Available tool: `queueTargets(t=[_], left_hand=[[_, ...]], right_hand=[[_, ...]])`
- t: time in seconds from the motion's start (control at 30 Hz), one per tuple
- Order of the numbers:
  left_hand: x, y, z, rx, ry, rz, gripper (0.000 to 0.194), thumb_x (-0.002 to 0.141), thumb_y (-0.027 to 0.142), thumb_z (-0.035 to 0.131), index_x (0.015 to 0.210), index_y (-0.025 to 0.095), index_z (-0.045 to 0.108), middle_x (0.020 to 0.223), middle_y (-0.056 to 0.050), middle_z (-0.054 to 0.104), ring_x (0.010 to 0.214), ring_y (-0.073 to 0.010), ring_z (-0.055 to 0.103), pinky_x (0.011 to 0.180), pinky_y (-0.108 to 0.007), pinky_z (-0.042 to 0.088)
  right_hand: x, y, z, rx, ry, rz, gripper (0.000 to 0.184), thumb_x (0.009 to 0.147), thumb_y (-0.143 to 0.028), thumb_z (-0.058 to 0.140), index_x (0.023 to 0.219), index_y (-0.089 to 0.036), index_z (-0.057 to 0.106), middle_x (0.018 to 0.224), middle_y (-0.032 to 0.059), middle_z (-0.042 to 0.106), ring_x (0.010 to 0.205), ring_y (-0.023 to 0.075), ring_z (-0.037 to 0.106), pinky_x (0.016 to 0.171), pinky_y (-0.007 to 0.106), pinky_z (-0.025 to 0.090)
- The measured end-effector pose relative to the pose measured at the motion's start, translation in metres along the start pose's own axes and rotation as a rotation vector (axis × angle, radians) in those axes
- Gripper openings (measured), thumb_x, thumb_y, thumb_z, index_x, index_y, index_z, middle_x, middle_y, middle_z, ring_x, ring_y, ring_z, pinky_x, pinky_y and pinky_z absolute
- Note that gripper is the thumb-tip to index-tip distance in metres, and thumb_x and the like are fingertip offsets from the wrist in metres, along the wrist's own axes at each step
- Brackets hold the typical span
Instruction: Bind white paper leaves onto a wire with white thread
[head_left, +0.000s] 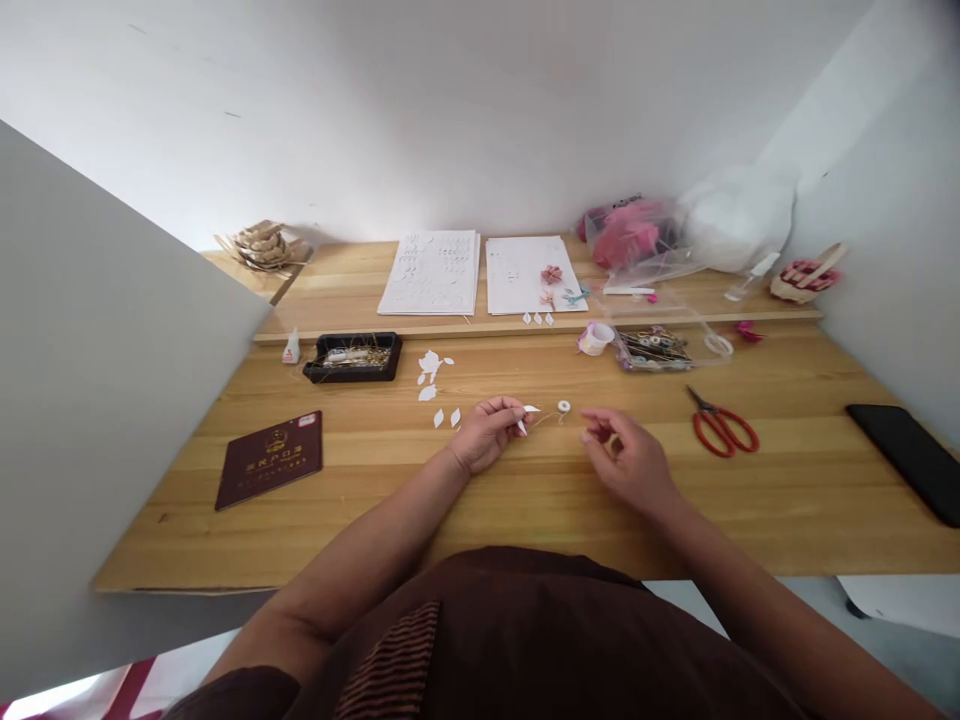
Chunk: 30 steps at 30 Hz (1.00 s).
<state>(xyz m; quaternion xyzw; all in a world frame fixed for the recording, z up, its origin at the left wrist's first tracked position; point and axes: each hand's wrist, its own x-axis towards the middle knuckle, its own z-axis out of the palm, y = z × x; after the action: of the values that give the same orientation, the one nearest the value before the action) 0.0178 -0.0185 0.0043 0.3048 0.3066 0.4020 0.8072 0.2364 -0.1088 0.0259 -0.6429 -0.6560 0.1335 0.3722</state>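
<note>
Pinched in the fingers of my left hand (486,436) are small white leaf-shaped paper pieces (523,427), their tips sticking out to the right. A thin thread (549,416) runs from beside these fingertips toward a small white spool (564,407) on the table. My right hand (631,462) hovers just right of the spool, its fingers curved and the thumb apart from the index finger; I see nothing held in it. Left of my left hand lie loose white leaf cutouts (439,418) and a cluster of white paper shapes (429,364).
Red-handled scissors (724,430) and a black phone (911,460) lie to the right. Farther back stand a black tray (352,358), a glue bottle (291,347), a tape roll (595,339) and a box of small parts (654,350). A maroon booklet (271,458) lies left.
</note>
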Motion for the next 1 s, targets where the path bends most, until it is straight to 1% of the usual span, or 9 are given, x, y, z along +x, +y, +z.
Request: queueTargets(t=[0.07, 0.13, 0.23, 0.3, 0.43, 0.53, 0.63, 0.8, 1.0], left_hand=[[-0.001, 0.001, 0.000, 0.000, 0.013, 0.000, 0.034, 0.062, 0.029, 0.096, 0.075, 0.014, 0.069, 0.074, -0.004, 0.073, 0.062, -0.0103, 0.060, 0.066, -0.025, 0.045], [-0.001, 0.002, 0.000, 0.000, 0.029, 0.002, 0.034, 0.062, 0.028, 0.095, 0.075, 0.014, 0.068, 0.074, -0.004, 0.072, 0.061, -0.0104, 0.061, 0.065, -0.025, 0.046], [-0.001, 0.004, 0.000, -0.004, 0.056, 0.008, 0.031, 0.066, 0.027, 0.093, 0.075, 0.014, 0.066, 0.074, -0.004, 0.071, 0.063, -0.0109, 0.062, 0.065, -0.024, 0.048], [0.000, 0.004, 0.000, -0.008, 0.074, 0.013, 0.029, 0.067, 0.025, 0.092, 0.075, 0.014, 0.066, 0.074, -0.003, 0.070, 0.063, -0.0108, 0.062, 0.065, -0.024, 0.048], [0.001, 0.005, 0.002, -0.025, 0.112, 0.038, 0.028, 0.070, 0.022, 0.090, 0.074, 0.014, 0.064, 0.074, -0.003, 0.069, 0.064, -0.0102, 0.062, 0.064, -0.023, 0.049], [0.002, 0.004, 0.003, -0.035, 0.143, 0.069, 0.027, 0.071, 0.021, 0.089, 0.074, 0.014, 0.063, 0.074, -0.002, 0.069, 0.065, -0.0099, 0.062, 0.064, -0.022, 0.049], [0.002, 0.003, 0.004, -0.029, 0.172, 0.086, 0.026, 0.073, 0.019, 0.087, 0.076, 0.014, 0.062, 0.075, -0.002, 0.069, 0.065, -0.0105, 0.063, 0.064, -0.024, 0.051], [0.005, 0.004, 0.006, -0.021, 0.212, 0.099, 0.022, 0.077, 0.016, 0.084, 0.078, 0.013, 0.062, 0.075, -0.002, 0.069, 0.066, -0.0101, 0.063, 0.066, -0.024, 0.051], [0.005, 0.004, 0.010, -0.025, 0.219, 0.099, 0.022, 0.077, 0.014, 0.083, 0.075, 0.013, 0.061, 0.073, -0.002, 0.069, 0.063, -0.0094, 0.062, 0.064, -0.023, 0.051]], right_hand=[[0.027, 0.010, 0.006, -0.049, -0.044, -0.095, 0.041, 0.089, -0.022, 0.057, 0.128, -0.014, 0.067, 0.107, 0.0132, 0.071, 0.090, 0.0244, 0.068, 0.086, 0.039, 0.057], [0.048, 0.018, 0.010, -0.069, -0.177, -0.156, 0.052, 0.083, -0.013, 0.055, 0.134, -0.013, 0.065, 0.121, 0.0169, 0.068, 0.099, 0.0260, 0.067, 0.091, 0.041, 0.056], [0.066, 0.026, 0.011, -0.066, -0.376, -0.239, 0.052, 0.081, -0.006, 0.054, 0.129, -0.013, 0.070, 0.121, 0.0168, 0.068, 0.104, 0.0265, 0.066, 0.095, 0.041, 0.055], [0.070, 0.031, 0.011, -0.055, -0.431, -0.302, 0.043, 0.084, -0.007, 0.055, 0.122, -0.014, 0.074, 0.117, 0.0158, 0.070, 0.107, 0.0270, 0.066, 0.099, 0.042, 0.053], [0.067, 0.042, 0.016, -0.010, -0.350, -0.359, 0.025, 0.093, -0.015, 0.056, 0.109, -0.016, 0.075, 0.112, 0.0145, 0.072, 0.109, 0.0271, 0.066, 0.101, 0.043, 0.051], [0.064, 0.049, 0.018, 0.019, -0.309, -0.374, 0.019, 0.096, -0.019, 0.057, 0.104, -0.018, 0.074, 0.107, 0.0136, 0.073, 0.106, 0.0273, 0.066, 0.098, 0.044, 0.052], [0.065, 0.056, 0.019, 0.034, -0.284, -0.373, 0.014, 0.096, -0.026, 0.061, 0.100, -0.019, 0.073, 0.100, 0.0121, 0.072, 0.098, 0.0270, 0.066, 0.091, 0.042, 0.053], [0.067, 0.063, 0.020, 0.022, -0.248, -0.367, 0.017, 0.094, -0.037, 0.067, 0.095, -0.021, 0.071, 0.091, 0.0100, 0.070, 0.086, 0.0267, 0.065, 0.083, 0.041, 0.052], [0.066, 0.061, 0.021, -0.008, -0.215, -0.342, 0.019, 0.093, -0.040, 0.068, 0.090, -0.021, 0.068, 0.086, 0.0086, 0.068, 0.081, 0.0255, 0.063, 0.079, 0.039, 0.050]])
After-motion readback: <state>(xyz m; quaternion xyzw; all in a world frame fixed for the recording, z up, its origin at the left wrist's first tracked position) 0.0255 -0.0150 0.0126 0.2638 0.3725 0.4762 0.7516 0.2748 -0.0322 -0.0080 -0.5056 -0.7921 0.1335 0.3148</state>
